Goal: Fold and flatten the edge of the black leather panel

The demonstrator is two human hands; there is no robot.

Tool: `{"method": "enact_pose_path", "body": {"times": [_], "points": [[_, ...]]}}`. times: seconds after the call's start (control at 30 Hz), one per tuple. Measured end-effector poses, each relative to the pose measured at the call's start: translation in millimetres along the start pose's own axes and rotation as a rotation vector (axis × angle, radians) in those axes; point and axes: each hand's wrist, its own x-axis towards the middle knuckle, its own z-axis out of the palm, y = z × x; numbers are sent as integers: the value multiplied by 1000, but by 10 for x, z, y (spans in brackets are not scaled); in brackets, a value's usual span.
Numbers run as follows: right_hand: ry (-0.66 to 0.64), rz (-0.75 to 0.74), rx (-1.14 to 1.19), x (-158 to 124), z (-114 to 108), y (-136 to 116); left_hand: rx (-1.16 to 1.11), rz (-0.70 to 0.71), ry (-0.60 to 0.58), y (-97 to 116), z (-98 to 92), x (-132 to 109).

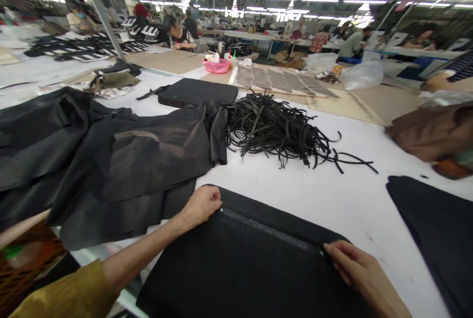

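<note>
A black sheet panel (251, 278) with rounded corners lies in front of me on the white table. Across it, close to its far edge, runs a narrow dark grey strip (271, 231). At the strip's left end, my left hand (204, 203) is closed in a pinch. My right hand (351, 263) pinches at the right end, thumb and forefinger together on the panel's surface. Small pale spots show beside both sets of fingertips. Beyond the panel sits a tangled heap of thin black strips (275, 128).
Black leather-like sheets (158, 155) are piled at the left. A stack of black panels (195, 91) stands behind them, near a pink basket (217, 66). More black panels (436, 229) and brown material (436, 128) lie at right. An orange crate (31, 264) is lower left. People work farther back.
</note>
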Motion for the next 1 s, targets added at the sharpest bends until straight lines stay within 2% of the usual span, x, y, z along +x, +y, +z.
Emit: {"method": "enact_pose_path", "body": {"times": [0.13,0.27,0.37,0.47,0.6,0.77,1.0], "points": [[29,-47,30,-87,30,-117,165,60,67,80,-33,-74],[37,-63,31,-89,52,-144,435,122,120,155,39,-155],[41,-83,12,-88,57,-134,651,354,141,199,130,-201],[54,-97,-16,-111,60,-153,728,518,72,218,180,-231],[78,-87,-24,-134,71,-199,845,547,34,214,226,-300],[134,-57,-63,-120,93,-201,1008,558,99,218,353,-396],[177,-2,-125,-128,118,-217,1040,555,123,256,386,-427]]}}
